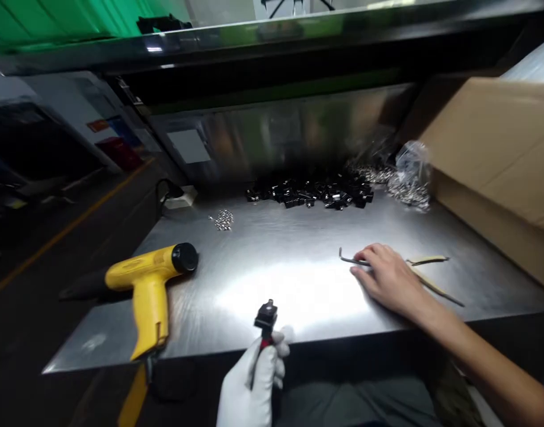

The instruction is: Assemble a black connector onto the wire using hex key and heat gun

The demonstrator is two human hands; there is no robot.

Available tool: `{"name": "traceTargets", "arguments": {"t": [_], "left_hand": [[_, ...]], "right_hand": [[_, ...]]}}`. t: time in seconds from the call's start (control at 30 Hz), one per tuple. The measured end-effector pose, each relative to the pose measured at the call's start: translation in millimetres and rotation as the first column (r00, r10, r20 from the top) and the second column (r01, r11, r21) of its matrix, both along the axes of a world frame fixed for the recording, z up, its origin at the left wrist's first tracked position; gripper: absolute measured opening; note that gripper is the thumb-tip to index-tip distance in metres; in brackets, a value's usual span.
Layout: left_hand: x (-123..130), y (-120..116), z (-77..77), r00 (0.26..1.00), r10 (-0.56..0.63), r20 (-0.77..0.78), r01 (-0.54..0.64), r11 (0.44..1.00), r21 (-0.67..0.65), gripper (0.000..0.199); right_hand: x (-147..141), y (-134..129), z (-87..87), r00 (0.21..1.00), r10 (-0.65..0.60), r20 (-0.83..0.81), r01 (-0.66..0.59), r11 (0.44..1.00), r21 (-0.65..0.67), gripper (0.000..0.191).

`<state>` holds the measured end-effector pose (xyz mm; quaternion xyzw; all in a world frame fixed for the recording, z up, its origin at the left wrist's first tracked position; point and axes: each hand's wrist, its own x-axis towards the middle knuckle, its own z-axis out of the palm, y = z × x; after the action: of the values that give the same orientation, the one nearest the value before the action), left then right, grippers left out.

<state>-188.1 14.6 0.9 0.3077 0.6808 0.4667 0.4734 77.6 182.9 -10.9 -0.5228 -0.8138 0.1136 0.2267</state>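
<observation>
My left hand (254,373), in a white glove, is closed around a small black clamp-like part (266,315) with a bit of red below it, held upright at the table's front edge. On the right, my bare right hand (387,276) lies on the metal table (294,243), its thumb and fingers closed on a thin dark hex key (349,260) whose bent end points left. Just beyond that hand are pliers with yellow handles (432,287), partly hidden by it.
A yellow heat gun (150,276) lies at the left. Small silver pieces (224,220) and a heap of black parts (316,193) sit farther back. A plastic bag (412,175) of metal pieces stands beside a cardboard box (498,142). A white socket block (182,197) is back left.
</observation>
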Motion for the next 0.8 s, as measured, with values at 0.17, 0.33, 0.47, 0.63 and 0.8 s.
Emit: {"name": "traceTargets", "arguments": {"t": [0.17,0.33,0.47,0.63,0.8], "left_hand": [[-5.5,15.0,19.5,0.889,-0.239,-0.390,0.281,0.958,0.052,0.035],[-19.0,33.5,28.2,0.758,-0.300,-0.580,0.423,0.902,0.086,0.023],[-25.4,63.0,21.9,0.655,-0.243,-0.715,0.508,0.843,0.179,0.016],[-26.6,79.8,10.6,0.624,-0.194,-0.757,0.540,0.807,0.238,0.009],[-25.1,79.2,10.2,0.604,-0.210,-0.769,0.584,0.774,0.247,0.010]], "right_hand": [[14.3,3.2,-17.6,0.997,0.066,-0.035,-0.068,0.997,-0.041,0.016],[4.8,-13.8,6.8,0.942,-0.073,-0.328,-0.022,0.961,-0.275,0.023],[-16.1,-36.0,35.2,0.762,-0.083,-0.642,-0.237,0.887,-0.396,0.027],[-44.7,-53.1,41.3,0.562,-0.072,-0.824,-0.486,0.777,-0.399,0.033],[-47.1,-58.4,35.1,0.506,-0.119,-0.854,-0.566,0.702,-0.432,0.033]]}}
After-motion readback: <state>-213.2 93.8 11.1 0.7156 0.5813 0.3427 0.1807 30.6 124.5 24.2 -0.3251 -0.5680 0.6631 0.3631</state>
